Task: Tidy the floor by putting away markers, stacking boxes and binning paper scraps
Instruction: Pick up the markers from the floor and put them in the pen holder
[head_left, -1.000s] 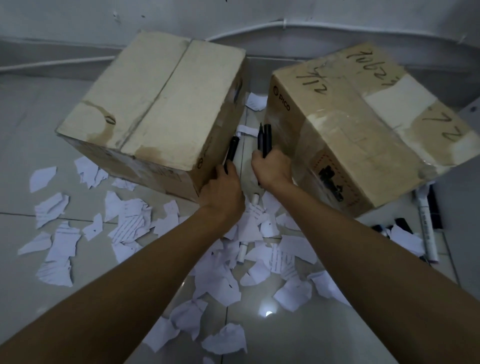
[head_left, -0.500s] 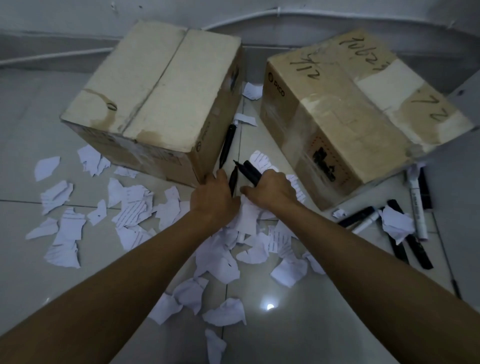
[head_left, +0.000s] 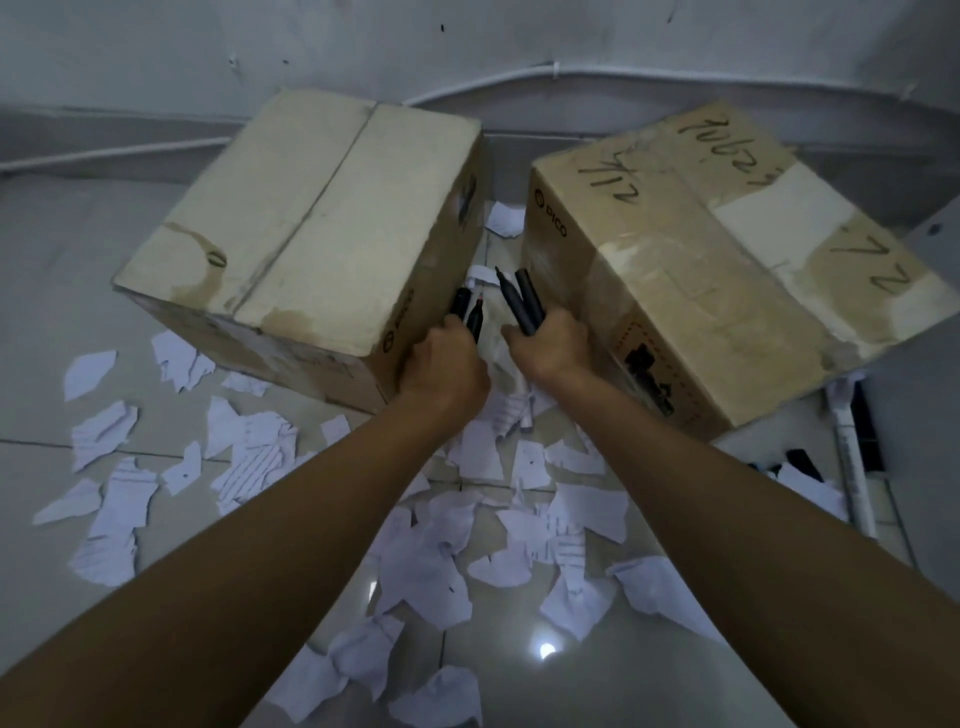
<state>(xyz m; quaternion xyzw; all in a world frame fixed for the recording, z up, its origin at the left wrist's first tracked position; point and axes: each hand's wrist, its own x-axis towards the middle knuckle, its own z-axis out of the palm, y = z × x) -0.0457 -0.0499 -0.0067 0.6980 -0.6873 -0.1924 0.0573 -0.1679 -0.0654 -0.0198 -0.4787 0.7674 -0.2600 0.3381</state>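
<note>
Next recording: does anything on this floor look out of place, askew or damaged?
Yes. Torn paper scraps litter the tiles. The left box and right box sit askew, unstacked; the left one's top is stained. Loose markers lie beside the right box. The left hand and right hand each hold gathered markers.

Left box (head_left: 311, 218), right box (head_left: 727, 280) flank narrow gap (littered).

markers (head_left: 524, 304) half hidden inside hands (head_left: 445, 364) (head_left: 553, 345)
</note>
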